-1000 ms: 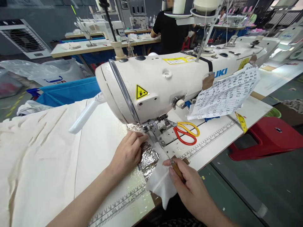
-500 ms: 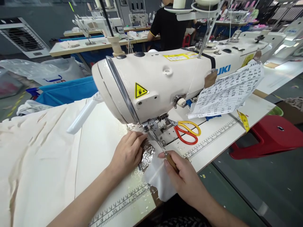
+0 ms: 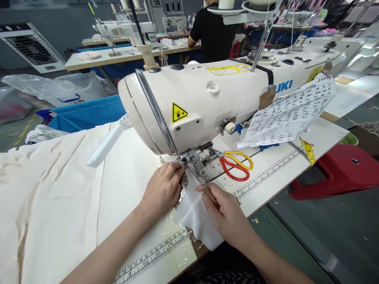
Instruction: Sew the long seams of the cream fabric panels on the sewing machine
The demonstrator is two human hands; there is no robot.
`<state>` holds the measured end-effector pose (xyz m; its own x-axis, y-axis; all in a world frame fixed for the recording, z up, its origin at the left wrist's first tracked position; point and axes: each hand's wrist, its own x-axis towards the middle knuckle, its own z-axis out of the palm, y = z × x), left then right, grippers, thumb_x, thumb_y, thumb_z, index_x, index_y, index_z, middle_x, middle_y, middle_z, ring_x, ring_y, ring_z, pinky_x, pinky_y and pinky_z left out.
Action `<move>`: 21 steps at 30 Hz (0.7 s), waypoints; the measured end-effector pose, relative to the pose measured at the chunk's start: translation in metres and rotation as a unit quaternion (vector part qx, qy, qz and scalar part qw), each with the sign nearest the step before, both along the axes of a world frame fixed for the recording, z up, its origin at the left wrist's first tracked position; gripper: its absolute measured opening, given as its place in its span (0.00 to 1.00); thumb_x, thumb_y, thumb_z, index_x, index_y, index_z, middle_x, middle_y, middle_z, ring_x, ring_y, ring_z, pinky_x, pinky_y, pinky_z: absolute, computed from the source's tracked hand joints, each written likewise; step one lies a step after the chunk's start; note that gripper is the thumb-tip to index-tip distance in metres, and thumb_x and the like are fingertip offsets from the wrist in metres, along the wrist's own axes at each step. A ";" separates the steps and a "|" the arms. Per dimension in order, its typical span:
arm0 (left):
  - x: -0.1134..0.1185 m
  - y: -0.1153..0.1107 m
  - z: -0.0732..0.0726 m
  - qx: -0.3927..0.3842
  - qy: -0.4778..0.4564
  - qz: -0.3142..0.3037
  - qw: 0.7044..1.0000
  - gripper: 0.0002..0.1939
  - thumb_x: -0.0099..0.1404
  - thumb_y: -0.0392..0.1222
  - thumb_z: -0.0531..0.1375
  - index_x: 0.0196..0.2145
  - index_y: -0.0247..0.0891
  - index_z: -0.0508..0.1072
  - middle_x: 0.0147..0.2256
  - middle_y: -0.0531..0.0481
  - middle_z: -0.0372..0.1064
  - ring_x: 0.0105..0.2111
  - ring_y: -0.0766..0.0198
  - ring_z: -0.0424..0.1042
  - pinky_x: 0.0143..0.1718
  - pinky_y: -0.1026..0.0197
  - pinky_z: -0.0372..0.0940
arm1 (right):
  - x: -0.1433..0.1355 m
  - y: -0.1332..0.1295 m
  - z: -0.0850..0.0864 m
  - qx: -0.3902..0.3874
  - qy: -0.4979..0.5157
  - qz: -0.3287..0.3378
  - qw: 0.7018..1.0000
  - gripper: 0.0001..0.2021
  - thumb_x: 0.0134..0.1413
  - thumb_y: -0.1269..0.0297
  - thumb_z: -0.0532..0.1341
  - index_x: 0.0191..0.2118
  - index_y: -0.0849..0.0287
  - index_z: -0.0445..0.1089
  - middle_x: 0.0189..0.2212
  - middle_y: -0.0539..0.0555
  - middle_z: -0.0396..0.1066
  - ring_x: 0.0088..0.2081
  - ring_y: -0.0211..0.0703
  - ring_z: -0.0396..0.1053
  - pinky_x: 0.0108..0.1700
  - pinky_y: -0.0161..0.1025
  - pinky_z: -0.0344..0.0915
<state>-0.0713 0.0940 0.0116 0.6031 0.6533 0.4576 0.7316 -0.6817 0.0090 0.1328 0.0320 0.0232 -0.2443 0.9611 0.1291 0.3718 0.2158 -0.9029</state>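
Observation:
My left hand [image 3: 166, 184] is closed, its fingertips pinching the edge of a white fabric piece [image 3: 197, 221] beside the presser foot [image 3: 184, 158] of a sewing machine [image 3: 195, 102]. Held in my right hand [image 3: 226, 213] is a wooden-handled awl [image 3: 211, 195], its metal shaft slanting up toward the presser foot; the tip is hard to make out. The fabric hangs from the needle area over the table's front edge, passing under my right hand. Crinkled shiny film [image 3: 182, 189] shows between my left hand and the fabric.
Scissors with red and yellow handles [image 3: 237, 165] lie right of the needle. Cream fabric [image 3: 53, 197] covers the table's left side. A handwritten sheet [image 3: 288, 114] hangs at the machine's front. A red stool [image 3: 334, 171] stands right. A person [image 3: 211, 35] sits beyond the machine.
The white fabric has shifted slightly left and covers more of the shiny film. My right hand and the awl have moved a little up and left relative to the machine. My left hand still pinches the edge.

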 end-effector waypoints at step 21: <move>0.005 0.013 0.002 0.010 0.040 0.060 0.997 0.09 0.70 0.32 0.52 0.38 0.38 0.71 0.36 0.46 0.72 0.36 0.57 0.69 0.30 0.60 0.66 | -0.031 -0.028 0.023 0.203 0.012 0.098 0.974 0.15 0.61 0.73 0.48 0.49 0.64 0.67 0.36 0.58 0.74 0.36 0.45 0.72 0.35 0.38 0.70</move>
<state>-0.0667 0.1066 0.0135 0.5562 0.7142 0.4249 0.8060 -0.5881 -0.0665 0.1022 0.0042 0.0458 -0.4100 0.7651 0.4965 0.2679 0.6214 -0.7363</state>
